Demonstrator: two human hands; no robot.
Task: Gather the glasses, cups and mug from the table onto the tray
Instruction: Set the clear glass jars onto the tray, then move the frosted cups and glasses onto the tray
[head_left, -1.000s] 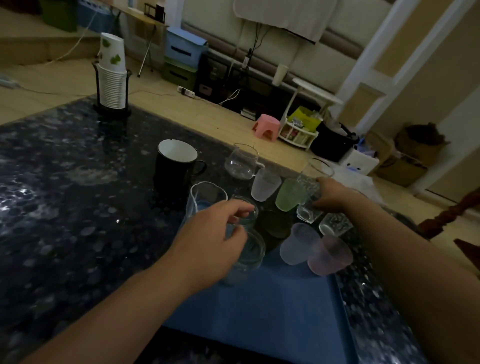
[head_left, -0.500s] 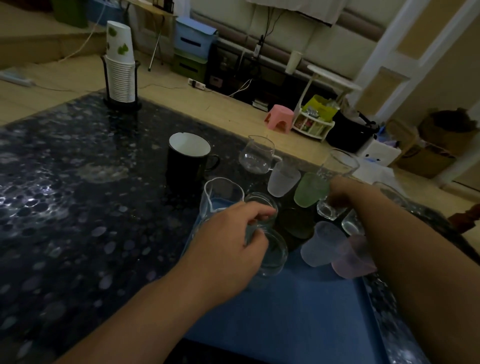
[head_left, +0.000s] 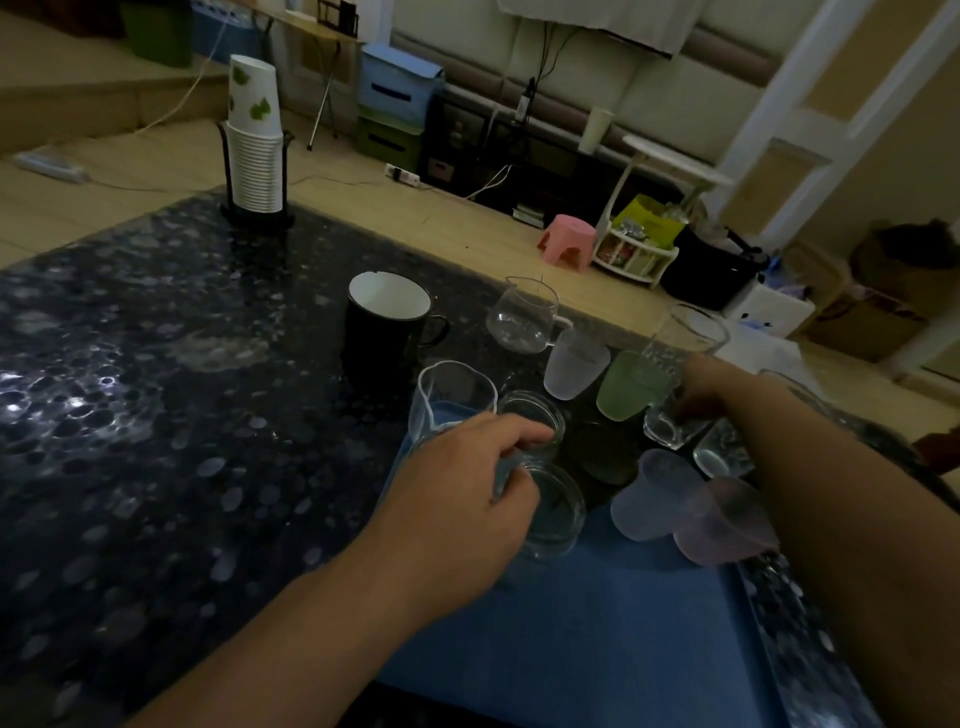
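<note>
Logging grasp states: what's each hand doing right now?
Left hand: closed on a short clear glass jar.
Right hand: closed on a tall clear drinking glass.

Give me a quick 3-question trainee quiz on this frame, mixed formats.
1. True or false: the black mug stands on the blue tray.
2. Which hand reaches the tall clear glass? A) left hand B) right hand
3. Fill in: the stack of paper cups sits in a ____ at the table's far corner.

Key: 1 false, it stands on the table beside the tray. 2 B. 3 black holder.
</note>
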